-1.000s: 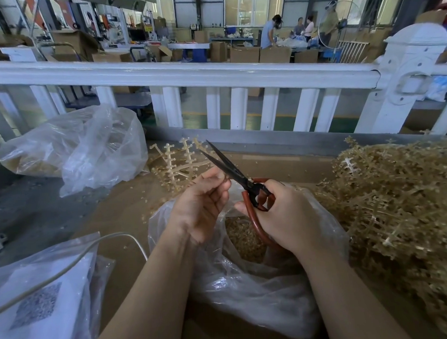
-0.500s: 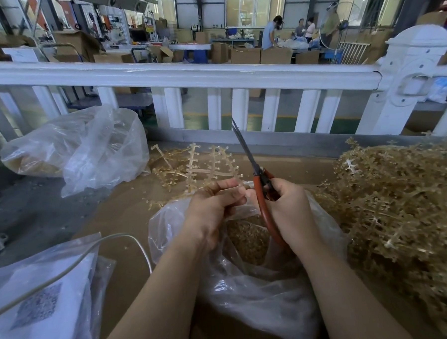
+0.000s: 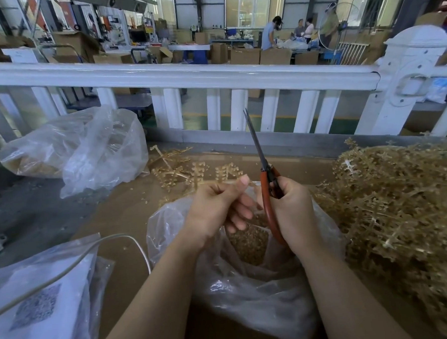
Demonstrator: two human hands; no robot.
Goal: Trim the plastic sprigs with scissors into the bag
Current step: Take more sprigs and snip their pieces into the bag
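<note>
My right hand point(image 3: 293, 209) grips the red-handled scissors point(image 3: 267, 193). Their blades are together and point up and slightly left, toward the fence. My left hand point(image 3: 216, 208) is just left of them and pinches a thin tan sprig stem point(image 3: 226, 170) between thumb and fingers; its short side branches stick up behind the hand. Both hands hover over the open clear plastic bag point(image 3: 249, 292). Tan trimmed bits point(image 3: 249, 243) lie inside it.
A big heap of tan sprigs point(image 3: 400, 212) fills the right side. Loose sprigs point(image 3: 170, 167) lie beyond the bag. A clear bag point(image 3: 86, 150) sits at the left and a labelled bag point(image 3: 43, 303) with a white cable point(image 3: 92, 251) at the near left. The white fence point(image 3: 212, 76) runs across behind.
The scissors swung from pointing up-left with blades apart to nearly upright with blades together. The sprig in my left hand dropped lower and shows less above the hand.
</note>
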